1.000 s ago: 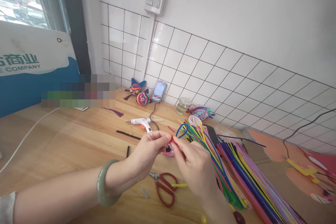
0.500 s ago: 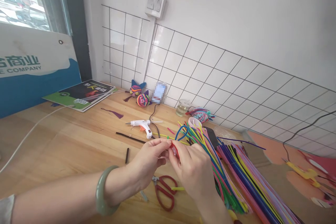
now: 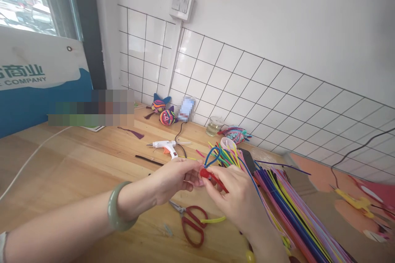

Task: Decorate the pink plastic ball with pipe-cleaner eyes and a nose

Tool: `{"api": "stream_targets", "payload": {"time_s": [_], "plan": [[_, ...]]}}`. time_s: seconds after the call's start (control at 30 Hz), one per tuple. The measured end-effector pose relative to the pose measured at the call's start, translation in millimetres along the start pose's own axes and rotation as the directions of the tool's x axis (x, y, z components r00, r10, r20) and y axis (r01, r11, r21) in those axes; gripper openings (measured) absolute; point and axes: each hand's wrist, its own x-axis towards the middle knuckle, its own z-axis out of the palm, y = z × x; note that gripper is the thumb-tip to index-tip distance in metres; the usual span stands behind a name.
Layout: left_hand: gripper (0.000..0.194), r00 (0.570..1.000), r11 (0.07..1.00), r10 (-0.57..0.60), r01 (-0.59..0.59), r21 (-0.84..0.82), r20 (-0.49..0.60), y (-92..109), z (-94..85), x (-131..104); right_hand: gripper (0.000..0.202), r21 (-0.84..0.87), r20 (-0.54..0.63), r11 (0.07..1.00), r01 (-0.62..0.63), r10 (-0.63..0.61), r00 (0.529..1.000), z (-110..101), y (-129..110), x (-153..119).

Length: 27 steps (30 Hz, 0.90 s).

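Apparent fitting step: the right hand pinches a red strip; the left hand curls beside it, grip unclear; a blue loop stands above both. Steady alignment seems called for.

The board at the left bears two lines of green lettering on its white upper part. The top line shows the characters 商业, with one more before them cut off by the left edge. Beneath it stands COMPANY in capitals, and a letter ahead of it is cut off too. The phone has its screen pixelated, so nothing on it can be read. The mark on the glue gun is too small to make out.
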Motion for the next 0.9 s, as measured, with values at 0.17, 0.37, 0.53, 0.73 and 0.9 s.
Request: {"api": "stream_targets", "payload": {"time_s": [0.17,0.37,0.53,0.73,0.9], "plan": [[0.021,0.997,0.998,-0.026,0.021,0.067,0.077,7.5,-6.1,-1.2,0.009,0.051,-0.005,0.998,0.037,-0.037,0.999,-4.2,0.1,-1.0],[0.017,0.996,0.995,0.027,-0.035,0.094,0.091,9.0,-6.1,-1.5,0.009,0.061,-0.03,0.996,0.065,-0.063,0.998,-5.6,-1.3,1.0],[0.016,0.992,0.986,0.123,-0.123,0.112,0.006,7.9,-4.8,0.2,0.016,0.032,-0.039,0.998,0.058,-0.056,0.998,-4.2,-0.9,0.4],[0.019,0.961,0.946,0.272,-0.256,0.2,-0.055,6.2,-4.8,1.7,0.021,0.021,-0.047,0.998,0.059,-0.058,0.997,-3.6,1.5,-1.8],[0.017,0.931,0.913,0.36,-0.337,0.229,-0.065,6.5,-1.2,-0.7,0.022,0.015,-0.049,0.999,0.047,-0.046,0.998,-0.7,-0.7,-3.5]]}}
